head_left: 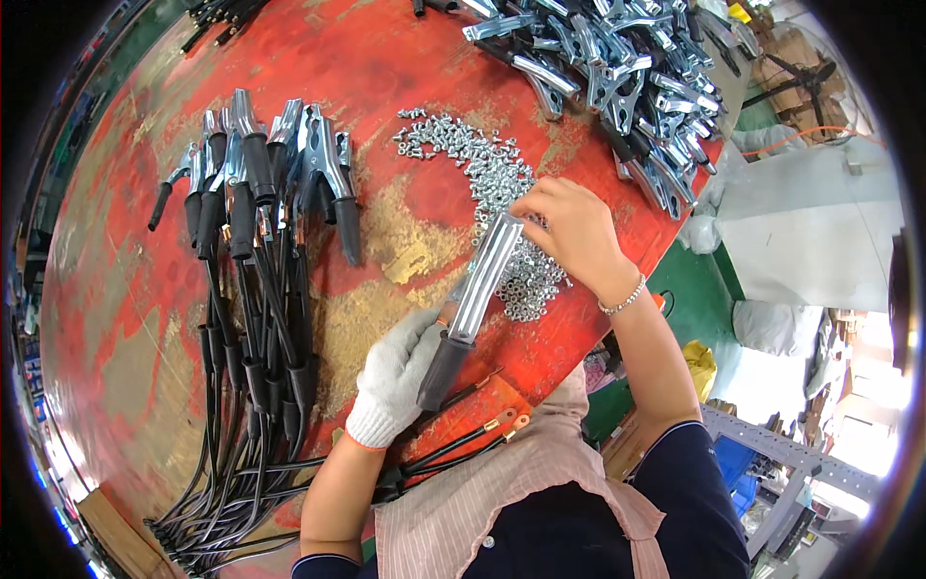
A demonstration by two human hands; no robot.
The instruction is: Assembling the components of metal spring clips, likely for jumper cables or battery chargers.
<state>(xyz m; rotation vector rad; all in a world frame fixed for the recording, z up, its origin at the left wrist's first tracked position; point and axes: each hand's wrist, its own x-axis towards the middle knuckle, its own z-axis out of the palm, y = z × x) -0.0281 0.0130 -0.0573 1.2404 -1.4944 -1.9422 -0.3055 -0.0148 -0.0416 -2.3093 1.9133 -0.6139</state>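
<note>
My left hand (394, 374), in a white knit glove, is closed around a metal spring clamp (485, 280) with a black handle sleeve (445, 372). The clamp points up and away, its jaw end over the hardware pile. A bit of copper shows beside the gloved fingers. Bare, with a bead bracelet at the wrist, my right hand (571, 230) is just beyond the jaw end. Its fingers are bent together at the edge of the small screws (492, 174) and nuts (528, 289); what they pinch is hidden.
On the worn red table (145, 328), clamps with black cables (256, 193) lie bundled at left. Loose clamps (617, 77) are heaped at far right, near the table's edge. Cable ends with copper lugs (506, 425) lie close to my apron. More black cables (227, 19) rest at far left.
</note>
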